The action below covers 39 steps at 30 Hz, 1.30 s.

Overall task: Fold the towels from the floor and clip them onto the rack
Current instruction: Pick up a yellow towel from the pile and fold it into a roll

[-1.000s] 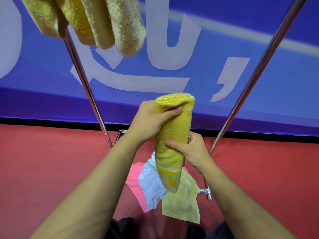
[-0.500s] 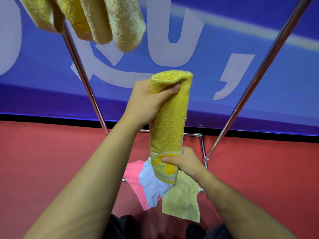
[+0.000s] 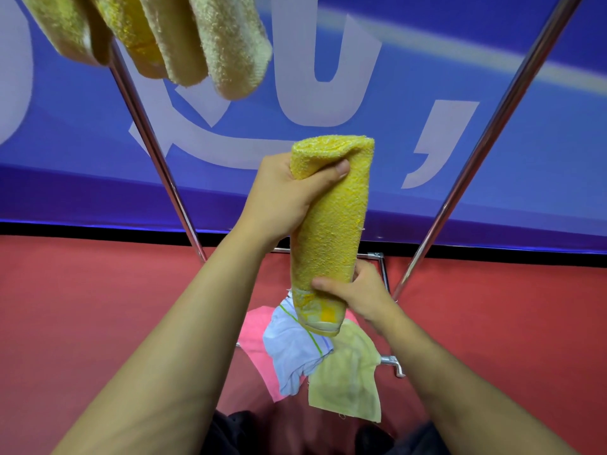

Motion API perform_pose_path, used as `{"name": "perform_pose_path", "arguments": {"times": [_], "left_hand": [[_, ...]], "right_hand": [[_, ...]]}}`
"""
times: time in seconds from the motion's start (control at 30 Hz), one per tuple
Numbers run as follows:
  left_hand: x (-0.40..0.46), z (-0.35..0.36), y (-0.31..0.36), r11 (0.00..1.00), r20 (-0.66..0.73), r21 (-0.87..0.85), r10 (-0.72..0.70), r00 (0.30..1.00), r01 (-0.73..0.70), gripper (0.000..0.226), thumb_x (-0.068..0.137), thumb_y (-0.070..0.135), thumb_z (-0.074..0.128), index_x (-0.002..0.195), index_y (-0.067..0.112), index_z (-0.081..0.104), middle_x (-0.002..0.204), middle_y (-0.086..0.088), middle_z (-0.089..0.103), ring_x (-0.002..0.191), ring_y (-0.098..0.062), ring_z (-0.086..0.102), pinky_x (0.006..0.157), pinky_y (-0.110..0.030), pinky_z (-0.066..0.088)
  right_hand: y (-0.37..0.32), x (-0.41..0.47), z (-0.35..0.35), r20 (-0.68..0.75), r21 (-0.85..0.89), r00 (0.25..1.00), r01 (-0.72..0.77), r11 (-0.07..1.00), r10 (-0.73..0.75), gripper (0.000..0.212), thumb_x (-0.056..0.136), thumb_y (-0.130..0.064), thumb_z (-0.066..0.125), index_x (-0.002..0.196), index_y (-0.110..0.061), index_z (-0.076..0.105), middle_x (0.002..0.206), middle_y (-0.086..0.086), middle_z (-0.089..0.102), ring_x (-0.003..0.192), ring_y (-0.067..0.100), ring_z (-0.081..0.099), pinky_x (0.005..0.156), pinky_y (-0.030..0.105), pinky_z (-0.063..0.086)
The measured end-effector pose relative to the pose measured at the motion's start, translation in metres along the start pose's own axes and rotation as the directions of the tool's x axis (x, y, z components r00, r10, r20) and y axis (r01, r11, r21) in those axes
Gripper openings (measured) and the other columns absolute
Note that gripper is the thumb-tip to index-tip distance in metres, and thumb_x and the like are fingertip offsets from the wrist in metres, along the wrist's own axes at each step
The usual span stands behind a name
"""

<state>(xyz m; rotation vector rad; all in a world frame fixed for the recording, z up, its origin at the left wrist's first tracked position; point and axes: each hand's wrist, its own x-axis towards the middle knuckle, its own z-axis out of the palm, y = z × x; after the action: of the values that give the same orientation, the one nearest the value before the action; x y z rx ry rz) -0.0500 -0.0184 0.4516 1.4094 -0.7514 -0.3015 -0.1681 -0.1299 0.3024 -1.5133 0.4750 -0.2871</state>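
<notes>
A folded yellow towel [image 3: 331, 224] hangs upright in front of me between the rack's two slanted metal poles. My left hand [image 3: 282, 195] grips its folded top, thumb across the front. My right hand [image 3: 358, 293] pinches its lower end, just above the patterned hem. Several folded yellow towels [image 3: 184, 37] hang from the rack at the top left. On the red floor below lie a pink towel [image 3: 256, 339], a white towel [image 3: 292, 353] and a pale yellow towel [image 3: 348, 379].
The rack's left pole [image 3: 154, 152] and right pole [image 3: 486, 142] slant down to a metal base frame [image 3: 391, 361] on the red floor. A blue banner [image 3: 492, 198] with white letters stands behind. My dark shoes show at the bottom edge.
The towel rose and stretched out between my hands. My right hand slid from the towel's middle down to its lower end. My left hand kept its grip on the top.
</notes>
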Motion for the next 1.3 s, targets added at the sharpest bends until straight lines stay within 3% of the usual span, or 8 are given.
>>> {"name": "perform_pose_path", "arguments": {"times": [0.23,0.47,0.63,0.73,0.93,1.07,1.2,1.3], "left_hand": [[-0.006,0.008,-0.022,0.994,0.027,0.05,-0.103,0.994,0.102,0.006,0.088,0.021,0.079,0.091,0.016,0.079,0.083,0.003,0.076,0.078,-0.008,0.068,0.076,-0.03,0.056],[-0.001,-0.01,-0.046,0.968,-0.169,-0.031,-0.251,0.953,0.249,0.014,0.087,0.029,0.08,0.09,0.015,0.079,0.091,-0.005,0.079,0.084,-0.015,0.073,0.08,-0.039,0.058],[0.001,-0.024,-0.077,0.893,-0.227,-0.2,-0.443,0.867,0.404,0.018,0.086,0.024,0.08,0.098,0.01,0.078,0.098,-0.009,0.079,0.094,-0.024,0.076,0.087,-0.043,0.06],[-0.001,-0.028,-0.092,0.814,-0.205,-0.277,-0.569,0.797,0.51,0.029,0.085,0.02,0.081,0.108,0.003,0.074,0.102,-0.013,0.078,0.099,-0.029,0.075,0.092,-0.046,0.06],[-0.007,-0.025,-0.106,0.679,-0.09,-0.318,-0.716,0.692,0.662,0.042,0.084,0.02,0.081,0.118,-0.001,0.068,0.106,-0.018,0.077,0.1,-0.033,0.075,0.091,-0.052,0.06],[-0.015,-0.016,-0.103,0.712,-0.036,-0.002,-0.702,0.712,0.702,0.041,0.088,0.017,0.077,0.125,0.002,0.067,0.102,-0.011,0.075,0.079,-0.02,0.071,0.061,-0.028,0.055],[-0.018,-0.013,-0.082,0.883,0.131,0.011,-0.467,0.875,0.47,0.048,0.099,0.044,0.06,0.137,0.015,0.062,0.137,0.003,0.065,0.121,-0.01,0.063,0.109,-0.036,0.046],[-0.028,-0.004,-0.058,0.723,0.479,-0.249,-0.486,0.731,0.644,0.073,0.1,0.062,0.032,0.14,0.006,0.057,0.138,-0.015,0.064,0.132,-0.031,0.058,0.114,-0.05,0.04]], "right_hand": [[-0.021,-0.008,-0.003,0.03,-0.042,0.999,0.033,0.999,-0.031,0.032,0.074,-0.011,0.088,0.103,-0.01,0.074,0.099,0.007,0.079,0.093,0.024,0.076,0.087,0.046,0.061],[-0.033,-0.021,-0.005,0.214,-0.062,0.977,0.033,0.998,-0.019,0.032,0.082,-0.012,0.081,0.112,-0.018,0.07,0.107,0.001,0.078,0.098,0.016,0.074,0.084,0.031,0.058],[-0.045,-0.026,-0.009,0.247,-0.004,0.964,0.102,0.995,-0.098,0.096,0.081,-0.012,0.082,0.157,-0.035,0.028,0.142,-0.012,0.06,0.128,0.015,0.06,0.102,0.032,0.052],[-0.053,-0.028,-0.009,0.296,0.018,0.944,0.145,0.989,-0.144,0.095,0.084,-0.01,0.079,0.156,-0.043,0.027,0.148,-0.01,0.055,0.133,0.016,0.057,0.109,0.039,0.048],[-0.073,-0.03,-0.01,0.288,0.102,0.937,0.177,0.979,-0.2,0.077,0.08,-0.001,0.077,0.145,-0.032,0.052,0.137,-0.001,0.065,0.123,0.019,0.062,0.102,0.036,0.051],[-0.077,-0.031,-0.016,0.284,0.241,0.941,0.114,0.964,-0.182,0.074,0.081,-0.001,0.073,0.144,-0.035,0.053,0.107,0.015,0.07,0.1,0.028,0.065,0.091,0.04,0.056],[-0.08,-0.032,-0.024,0.301,0.369,0.943,0.021,0.929,-0.141,0.07,0.083,-0.003,0.07,0.145,-0.033,0.053,0.11,0.018,0.07,0.1,0.03,0.068,0.09,0.041,0.057],[-0.081,-0.032,-0.028,0.319,0.462,0.937,-0.02,0.887,-0.145,0.08,0.076,-0.014,0.084,0.147,-0.031,0.051,0.121,0.02,0.066,0.107,0.031,0.068,0.095,0.044,0.056]]}}
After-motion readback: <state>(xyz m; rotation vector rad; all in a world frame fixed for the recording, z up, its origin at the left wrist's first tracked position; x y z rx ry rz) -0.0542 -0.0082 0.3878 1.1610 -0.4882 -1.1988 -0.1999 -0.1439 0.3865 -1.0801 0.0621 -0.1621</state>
